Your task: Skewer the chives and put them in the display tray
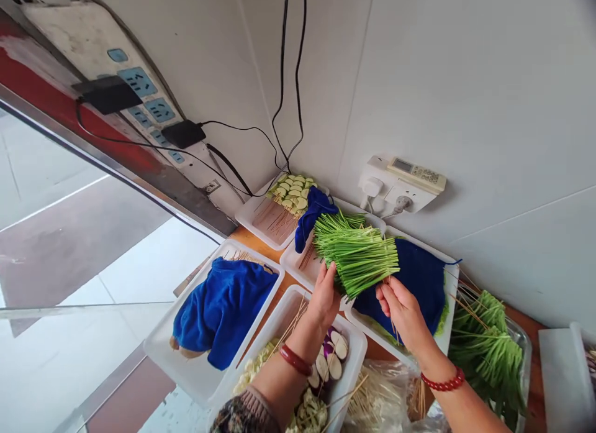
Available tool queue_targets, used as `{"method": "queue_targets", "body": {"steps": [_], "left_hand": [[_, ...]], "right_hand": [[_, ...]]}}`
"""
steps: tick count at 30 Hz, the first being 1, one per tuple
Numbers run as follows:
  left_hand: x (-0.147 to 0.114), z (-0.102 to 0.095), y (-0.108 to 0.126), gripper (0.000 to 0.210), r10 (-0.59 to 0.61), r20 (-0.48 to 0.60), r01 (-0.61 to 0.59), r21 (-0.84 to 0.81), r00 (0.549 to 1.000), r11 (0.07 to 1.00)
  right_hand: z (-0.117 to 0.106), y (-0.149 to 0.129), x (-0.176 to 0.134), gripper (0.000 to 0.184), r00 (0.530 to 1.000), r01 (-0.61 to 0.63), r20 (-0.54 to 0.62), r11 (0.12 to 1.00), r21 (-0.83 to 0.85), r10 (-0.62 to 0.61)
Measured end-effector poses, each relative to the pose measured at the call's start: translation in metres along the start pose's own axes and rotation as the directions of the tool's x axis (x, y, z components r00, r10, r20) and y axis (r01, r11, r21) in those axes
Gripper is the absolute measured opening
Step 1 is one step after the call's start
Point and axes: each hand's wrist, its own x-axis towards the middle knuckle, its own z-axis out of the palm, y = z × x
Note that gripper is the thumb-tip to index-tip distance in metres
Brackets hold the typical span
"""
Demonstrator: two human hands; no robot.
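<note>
A bunch of skewered garlic chives [365, 259], bright green and cut to even lengths, is held between my two hands. My left hand [325, 291] grips its lower left edge, with the thumb showing and most fingers hidden. The fingers of my right hand [399, 301] are closed at the bunch's right end, around the skewer sticks. Below the bunch is a white tray [294, 258] with sticks and a crumpled blue cloth [313, 212]. Another blue cloth [419, 284] covers greens in the tray under my right hand.
Sliced zucchini skewers [293, 194] fill the far tray. At left, a blue cloth [228, 302] covers a tray. Eggplant skewers [333, 358] and cauliflower [254, 364] lie beneath my left forearm. Leafy green skewers [488, 346] stand right. Cables [284, 79] hang near a power strip [139, 85].
</note>
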Motion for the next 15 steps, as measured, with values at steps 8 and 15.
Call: {"method": "queue_targets", "body": {"steps": [8, 15], "left_hand": [[-0.036, -0.040, 0.018, 0.038, -0.080, 0.116, 0.072, 0.070, 0.990, 0.995], [-0.028, -0.028, 0.103, 0.071, 0.273, 0.208, -0.323, 0.267, 0.939, 0.908]], "right_hand": [[-0.058, -0.040, -0.004, 0.039, 0.949, 0.232, 0.277, 0.930, -0.284, -0.152], [-0.063, -0.089, 0.004, 0.029, 0.844, 0.490, 0.470, 0.729, -0.477, -0.259]]}}
